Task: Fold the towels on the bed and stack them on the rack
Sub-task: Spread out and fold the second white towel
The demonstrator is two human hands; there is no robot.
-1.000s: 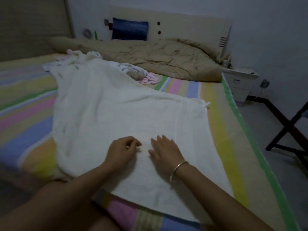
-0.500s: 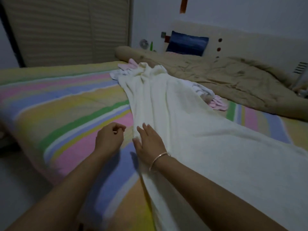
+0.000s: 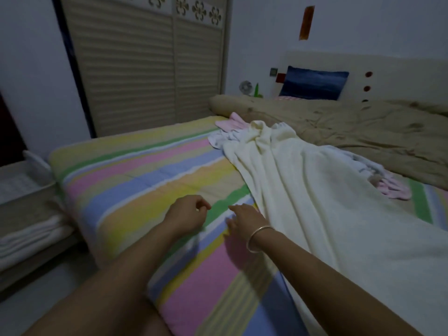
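Observation:
A large cream towel (image 3: pixel 315 204) lies spread lengthwise over the striped bed (image 3: pixel 135 180), its far end bunched near a pink cloth (image 3: pixel 230 123) and a white cloth (image 3: pixel 218 139). My right hand (image 3: pixel 244 218), with a bangle at the wrist, reaches with straight fingers along the towel's left edge, low over the bedsheet. My left hand (image 3: pixel 188 214) hovers just left of it, fingers loosely curled and holding nothing. Folded white towels (image 3: pixel 29 236) lie on a low rack (image 3: pixel 36 214) at the far left beside the bed.
A tan quilt (image 3: pixel 351 127) is heaped along the head of the bed below a blue pillow (image 3: pixel 315 82). More small pink and white cloths (image 3: pixel 392 187) lie by the towel's right side. Louvred wardrobe doors (image 3: pixel 150 66) stand behind the bed.
The view has swung left, bringing the rack and wardrobe in. Both hands have slid left off the towel's middle to its left edge over the striped sheet.

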